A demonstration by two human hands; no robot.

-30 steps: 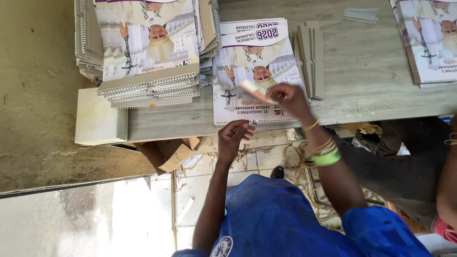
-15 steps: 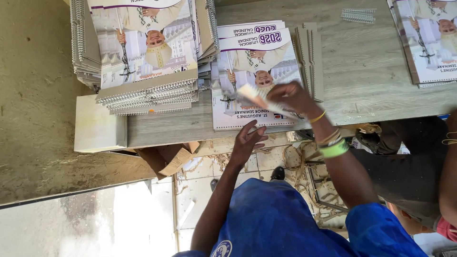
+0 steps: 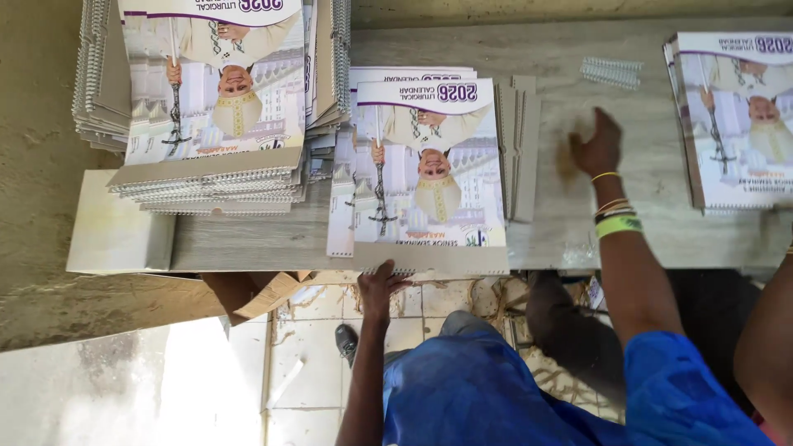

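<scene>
Taking the calendar in the middle of the counter as the landmark, the scene ran from left to right as follows. Far to its left, a pale flat board jutted out past the counter's near edge. Just left of the calendar rose a tall stack of spiral-bound calendars, its coils facing the near edge and its top cover showing a robed figure with a staff. The calendar itself lay flat on a small pile of the same kind, its lower edge reaching the near edge of the counter. The left hand met that lower edge from below, fingers curled up against the cardboard backing, thumb side touching it; it pressed or pinched the edge rather than lifting it. Touching the calendar's right side stood a few grey card strips, leaning on edge. Further right, well apart from the calendar, the right hand rested palm down on the bare counter, fingers loosely spread and holding nothing; its wrist wore a yellow bangle and a green band. Beyond that hand, toward the far edge, lay a short white plastic binding coil. Farthest right of the calendar sat another stack of calendars, and another person's arm came in at the frame's lower right corner.
</scene>
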